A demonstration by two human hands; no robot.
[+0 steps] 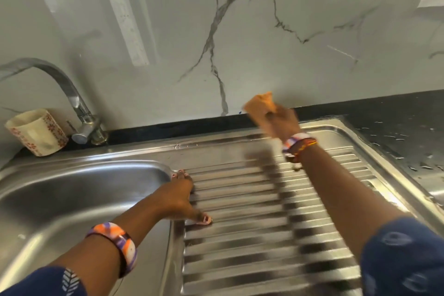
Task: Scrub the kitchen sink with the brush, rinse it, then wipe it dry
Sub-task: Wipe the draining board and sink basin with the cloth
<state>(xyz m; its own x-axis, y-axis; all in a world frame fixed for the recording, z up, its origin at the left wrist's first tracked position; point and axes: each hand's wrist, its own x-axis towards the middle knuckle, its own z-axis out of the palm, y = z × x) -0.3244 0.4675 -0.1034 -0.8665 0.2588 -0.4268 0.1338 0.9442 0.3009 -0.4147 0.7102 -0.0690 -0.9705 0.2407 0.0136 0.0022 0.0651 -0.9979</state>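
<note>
- The left hand point(180, 196) lies flat on the ridged draining board point(252, 235), with the fingers straight and spread, right at the edge of the sink bowl point(79, 194).
- The right hand point(280, 122) is raised over the back rim of the draining board, near the wall point(240, 31), and its fingers are curled around an orange-brown cloth point(260, 102). The hand and the cloth are blurred.
- The sink bowl is at the left of the draining board, and both are of shiny steel.
- A tap point(74, 101) stands behind the bowl, and a cup point(36, 131) with a red flower pattern stands just beside it at the left.
- The dark table point(396, 127) at the right carries drops of water.
- Both wrists carry colourful bracelets.
</note>
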